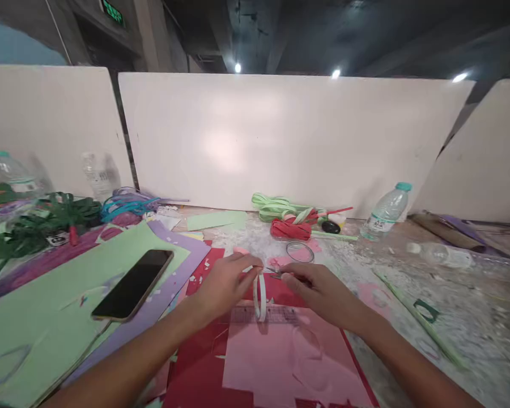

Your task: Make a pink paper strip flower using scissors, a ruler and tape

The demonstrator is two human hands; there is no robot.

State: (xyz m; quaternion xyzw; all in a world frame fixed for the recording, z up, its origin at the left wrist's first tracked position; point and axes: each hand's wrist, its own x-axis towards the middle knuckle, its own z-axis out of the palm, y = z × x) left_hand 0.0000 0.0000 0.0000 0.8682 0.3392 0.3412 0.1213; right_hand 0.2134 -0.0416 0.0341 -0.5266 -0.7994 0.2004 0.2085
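My left hand (225,286) pinches the top of a narrow white strip loop (260,303), which hangs down over a clear ruler (280,314). Just to the right, my right hand (312,286) is closed on small dark scissors (275,273), their tips pointing at the top of the loop. Beneath both hands lie a pink sheet (263,357) and red paper (195,362). A round ring (300,252) rests beyond my right hand.
A black phone (134,283) lies on green sheets (80,311) at the left. Green ribbon (276,207) and a red bundle (291,229) sit at the back. A bottle (386,212) stands tilted at the right, near a long green strip (420,320).
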